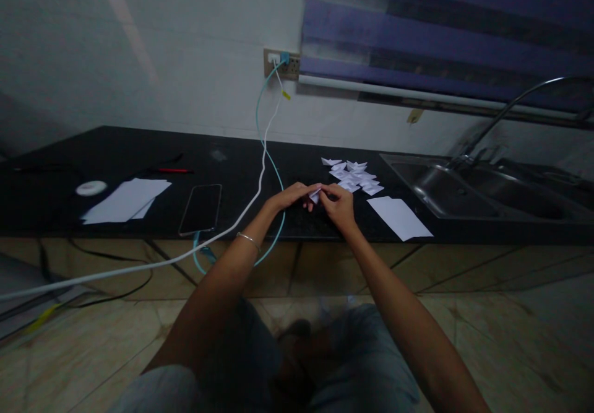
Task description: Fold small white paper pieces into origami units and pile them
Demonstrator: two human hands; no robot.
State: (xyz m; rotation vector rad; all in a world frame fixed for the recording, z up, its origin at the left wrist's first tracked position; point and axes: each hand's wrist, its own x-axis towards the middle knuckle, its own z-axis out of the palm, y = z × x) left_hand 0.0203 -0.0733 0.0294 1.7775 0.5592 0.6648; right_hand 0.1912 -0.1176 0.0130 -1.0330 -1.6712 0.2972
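Note:
Above the dark countertop (pixel 241 159), both my hands meet on a small folded piece of white paper (pixel 315 196). My left hand (pixel 295 196) grips it from the left, thumb and fingers closed about it. From the other side my right hand (pixel 339 204) pinches the same paper between its fingertips. Much of the paper is hidden by the fingers, so its exact shape cannot be made out. Just beyond my right hand lies a cluster of several folded paper boats (pixel 356 174). White paper sheets (pixel 400 218) rest to the right of that hand.
A steel sink (pixel 427 187) with a curved faucet (pixel 505 109) is at the right. On the left lie a phone (pixel 201 208), a paper stack (pixel 127 201), a red pen (pixel 175 171) and a round white object (pixel 91 188). A white cable (pixel 250 201) crosses the counter from the wall socket (pixel 293 66).

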